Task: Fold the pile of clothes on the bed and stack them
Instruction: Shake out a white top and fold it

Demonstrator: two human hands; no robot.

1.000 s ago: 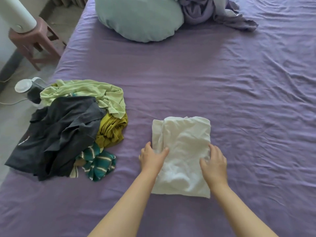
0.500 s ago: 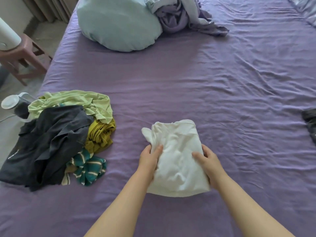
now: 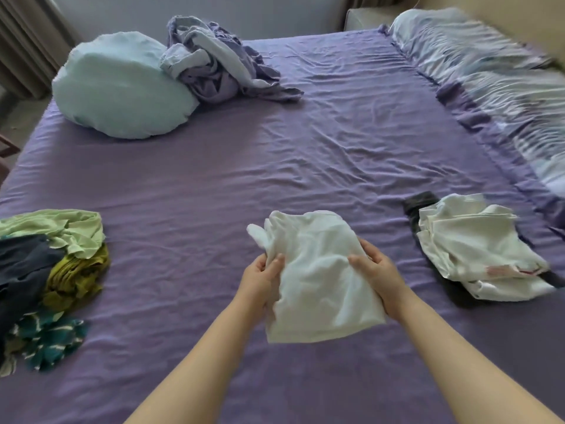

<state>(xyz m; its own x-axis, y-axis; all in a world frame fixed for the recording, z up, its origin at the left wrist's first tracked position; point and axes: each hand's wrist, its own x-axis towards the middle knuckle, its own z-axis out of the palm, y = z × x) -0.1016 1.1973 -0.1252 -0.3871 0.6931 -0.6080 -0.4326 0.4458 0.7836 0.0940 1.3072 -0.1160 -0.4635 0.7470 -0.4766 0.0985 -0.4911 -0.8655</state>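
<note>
Holding the folded white shirt (image 3: 318, 276) with left hand (image 3: 263, 278) and right hand (image 3: 377, 275) pinching its sides, keep it flat and lay it squarely on the folded stack (image 3: 477, 249).

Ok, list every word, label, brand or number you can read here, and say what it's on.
None can be read.
The folded white garment on the stack carries a reddish mark near its front edge, too blurred to read.
The white garment gripped by the left hand and right hand shows no print.

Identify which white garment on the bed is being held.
The folded white garment in the middle, gripped at its sides by the left hand and right hand. The other white garment lies untouched to the right, on dark clothing.
</note>
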